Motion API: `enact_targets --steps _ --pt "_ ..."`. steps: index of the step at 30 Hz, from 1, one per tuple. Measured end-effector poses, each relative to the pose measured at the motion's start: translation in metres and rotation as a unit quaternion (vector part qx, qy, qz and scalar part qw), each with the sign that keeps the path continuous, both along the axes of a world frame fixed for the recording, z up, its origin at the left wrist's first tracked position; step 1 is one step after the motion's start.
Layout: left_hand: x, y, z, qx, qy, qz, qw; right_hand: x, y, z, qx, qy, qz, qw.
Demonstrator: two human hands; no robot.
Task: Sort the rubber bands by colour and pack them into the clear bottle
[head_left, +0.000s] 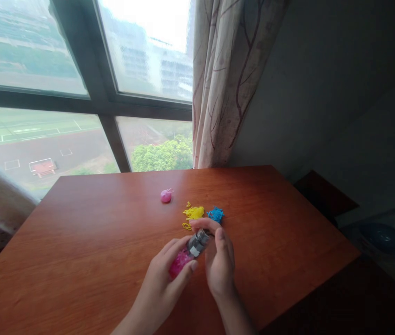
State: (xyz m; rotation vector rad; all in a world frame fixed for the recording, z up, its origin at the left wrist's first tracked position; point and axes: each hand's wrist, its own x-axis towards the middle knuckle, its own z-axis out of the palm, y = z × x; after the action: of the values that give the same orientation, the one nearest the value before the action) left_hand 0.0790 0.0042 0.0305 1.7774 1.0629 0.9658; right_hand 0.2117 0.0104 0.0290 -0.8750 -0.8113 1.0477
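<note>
My left hand (164, 274) is wrapped around a small clear bottle (193, 245) with pink pieces (181, 263) in its lower part and a pale label patch. The bottle is tilted, its narrow top pointing up and to the right. My right hand (221, 260) is cupped beside that top, thumb raised and apart from the bent fingers; its palm is partly hidden. Just beyond my hands lie a pile of yellow rubber bands (194, 213) and a pile of blue rubber bands (215, 214). Farther back sits a small round pink object (166, 195) with a pointed tip.
The brown wooden table (96, 242) reaches back to a window (152, 107). A patterned curtain (218, 83) hangs at its right. On the floor at the far right, a blue basin-like thing (385, 237) is dimly visible.
</note>
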Motion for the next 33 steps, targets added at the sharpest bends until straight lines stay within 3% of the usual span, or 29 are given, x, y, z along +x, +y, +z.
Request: enact_targets --steps 5,9,17,21,26,31,33 --pt "-0.003 0.002 -0.005 0.003 -0.010 0.011 1.000 0.018 -0.006 -0.003 0.010 -0.074 0.005 0.997" --pt "-0.004 0.004 -0.010 0.011 -0.022 0.023 0.999 0.033 -0.014 0.004 0.038 -0.238 -0.019 0.970" --pt "-0.006 0.004 -0.007 0.074 0.013 -0.041 0.996 0.049 -0.026 0.042 0.025 -0.455 0.166 0.875" --pt "-0.008 0.003 -0.011 0.089 0.031 -0.039 0.995 0.063 -0.031 0.052 -0.001 -0.472 0.196 0.860" --pt "-0.008 0.005 -0.010 0.079 0.023 -0.027 0.996 0.072 -0.035 0.047 -0.002 -0.446 0.122 0.887" --pt "-0.006 0.004 -0.012 0.083 0.024 -0.045 0.995 0.061 -0.038 0.050 0.012 -0.501 0.182 0.846" --pt "-0.006 0.003 -0.013 0.081 0.030 -0.050 0.995 0.063 -0.039 0.051 0.015 -0.494 0.183 0.850"
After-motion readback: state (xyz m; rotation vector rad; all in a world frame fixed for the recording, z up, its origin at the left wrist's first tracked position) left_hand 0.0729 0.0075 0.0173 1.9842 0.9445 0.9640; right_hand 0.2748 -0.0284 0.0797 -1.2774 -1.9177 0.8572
